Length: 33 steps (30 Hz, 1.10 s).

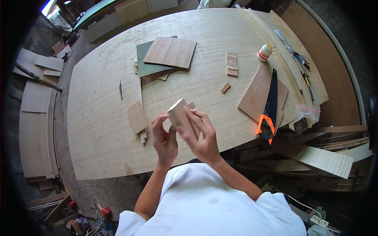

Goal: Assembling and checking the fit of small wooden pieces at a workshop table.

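I have the pale wooden piece [179, 114] tilted above the near side of the tabletop [102, 137], between both hands. The right hand [205, 144] has its grip on the piece's right side, fingers stretched along it; the left hand [163, 141] grasps the left edge with bent fingers. I cannot tell whether the pale end showing behind is separate. Farther out I see a loose small block [225, 87], a row of small blocks [232, 65] and a white bottle [264, 52]. Rightward, an orange-handled saw [272, 94] lies across brown boards [251, 96].
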Available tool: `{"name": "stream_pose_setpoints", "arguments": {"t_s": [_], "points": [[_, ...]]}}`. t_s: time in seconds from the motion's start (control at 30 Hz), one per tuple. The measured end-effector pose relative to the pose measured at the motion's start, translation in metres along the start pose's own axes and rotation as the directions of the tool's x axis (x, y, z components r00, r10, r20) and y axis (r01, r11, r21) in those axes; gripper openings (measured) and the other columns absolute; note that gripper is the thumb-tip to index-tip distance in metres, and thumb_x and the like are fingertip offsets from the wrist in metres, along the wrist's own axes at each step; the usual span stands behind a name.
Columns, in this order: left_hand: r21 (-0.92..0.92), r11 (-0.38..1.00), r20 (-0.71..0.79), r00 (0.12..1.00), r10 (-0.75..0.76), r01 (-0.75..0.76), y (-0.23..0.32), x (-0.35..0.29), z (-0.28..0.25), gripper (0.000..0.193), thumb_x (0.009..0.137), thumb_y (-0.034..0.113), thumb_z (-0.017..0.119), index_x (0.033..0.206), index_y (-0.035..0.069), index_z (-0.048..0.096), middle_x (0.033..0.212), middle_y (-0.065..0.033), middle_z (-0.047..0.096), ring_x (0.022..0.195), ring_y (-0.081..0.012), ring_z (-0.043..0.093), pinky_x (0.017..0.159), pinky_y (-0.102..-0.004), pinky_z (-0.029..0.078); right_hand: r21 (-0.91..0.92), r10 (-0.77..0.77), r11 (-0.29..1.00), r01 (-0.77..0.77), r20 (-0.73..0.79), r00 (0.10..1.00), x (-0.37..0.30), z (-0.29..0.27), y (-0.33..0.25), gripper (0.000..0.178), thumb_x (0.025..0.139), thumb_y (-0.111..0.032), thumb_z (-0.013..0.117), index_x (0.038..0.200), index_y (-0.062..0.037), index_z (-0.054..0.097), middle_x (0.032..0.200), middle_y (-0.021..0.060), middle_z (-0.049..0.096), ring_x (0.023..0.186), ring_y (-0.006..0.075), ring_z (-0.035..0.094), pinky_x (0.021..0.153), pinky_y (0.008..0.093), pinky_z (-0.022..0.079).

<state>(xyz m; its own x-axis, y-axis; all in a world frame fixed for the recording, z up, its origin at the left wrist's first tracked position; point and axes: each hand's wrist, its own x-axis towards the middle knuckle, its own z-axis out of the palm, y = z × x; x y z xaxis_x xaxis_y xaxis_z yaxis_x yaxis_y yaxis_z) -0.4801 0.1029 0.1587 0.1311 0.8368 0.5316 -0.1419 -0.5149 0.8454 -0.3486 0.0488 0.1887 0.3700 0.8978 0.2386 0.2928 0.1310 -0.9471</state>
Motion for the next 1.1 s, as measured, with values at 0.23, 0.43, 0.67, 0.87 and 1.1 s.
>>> {"name": "stream_pose_setpoints", "arguments": {"t_s": [0.23,0.43,0.67,0.87,1.1], "points": [[-0.118,0.992,-0.02,0.999,-0.045,0.042,0.02,0.006,0.005,0.043,0.094,-0.011,0.065,0.132,0.003,0.053,0.134,-0.0118,0.052,0.123,-0.0227,0.058,0.104,-0.0352,0.051,-0.019,0.255,0.967,-0.256,-0.029,0.966,0.02,-0.016,0.061,0.058,0.096,-0.035,0.073,0.14,0.0005,0.061,0.132,0.0212,0.056,0.122,0.0274,0.06,0.101,0.0359,0.051],[0.023,1.0,-0.024,1.0,-0.007,0.008,0.012,0.016,0.002,0.044,0.092,-0.014,0.066,0.131,0.004,0.054,0.132,-0.0126,0.053,0.123,-0.0228,0.058,0.103,-0.0347,0.051,-0.002,-0.034,0.999,0.034,-0.007,0.999,0.007,0.0,-0.018,0.059,0.095,-0.035,0.074,0.142,-0.0015,0.06,0.133,0.0199,0.057,0.126,0.0279,0.057,0.104,0.0358,0.048],[-0.101,0.995,-0.03,1.0,0.009,-0.012,0.014,0.02,0.007,0.046,0.091,-0.014,0.067,0.131,0.004,0.054,0.132,-0.0125,0.053,0.123,-0.0231,0.058,0.104,-0.0357,0.049,0.049,0.249,0.968,-0.246,-0.083,0.965,0.019,-0.006,0.06,0.067,0.09,-0.039,0.079,0.142,-0.0004,0.059,0.127,0.0225,0.058,0.115,0.0317,0.064,0.097,0.0397,0.053],[0.005,1.0,-0.036,0.999,0.004,-0.004,0.007,0.021,-0.001,0.044,0.091,-0.012,0.068,0.13,0.004,0.053,0.13,-0.0132,0.054,0.12,-0.0236,0.059,0.103,-0.0367,0.05,0.02,0.008,1.0,-0.007,-0.052,0.999,0.005,0.001,-0.007,0.064,0.092,-0.038,0.076,0.141,-0.0005,0.06,0.125,0.0234,0.06,0.116,0.0325,0.063,0.097,0.0394,0.052],[-0.045,0.997,-0.022,0.998,0.057,-0.058,0.02,0.028,0.004,0.045,0.09,-0.013,0.069,0.129,0.004,0.054,0.129,-0.0122,0.054,0.118,-0.0233,0.06,0.103,-0.0357,0.051,-0.039,0.139,0.989,-0.143,-0.104,0.985,0.019,-0.008,0.058,0.061,0.095,-0.04,0.072,0.139,0.0007,0.061,0.124,0.0249,0.06,0.116,0.0346,0.062,0.098,0.0409,0.052]]}}
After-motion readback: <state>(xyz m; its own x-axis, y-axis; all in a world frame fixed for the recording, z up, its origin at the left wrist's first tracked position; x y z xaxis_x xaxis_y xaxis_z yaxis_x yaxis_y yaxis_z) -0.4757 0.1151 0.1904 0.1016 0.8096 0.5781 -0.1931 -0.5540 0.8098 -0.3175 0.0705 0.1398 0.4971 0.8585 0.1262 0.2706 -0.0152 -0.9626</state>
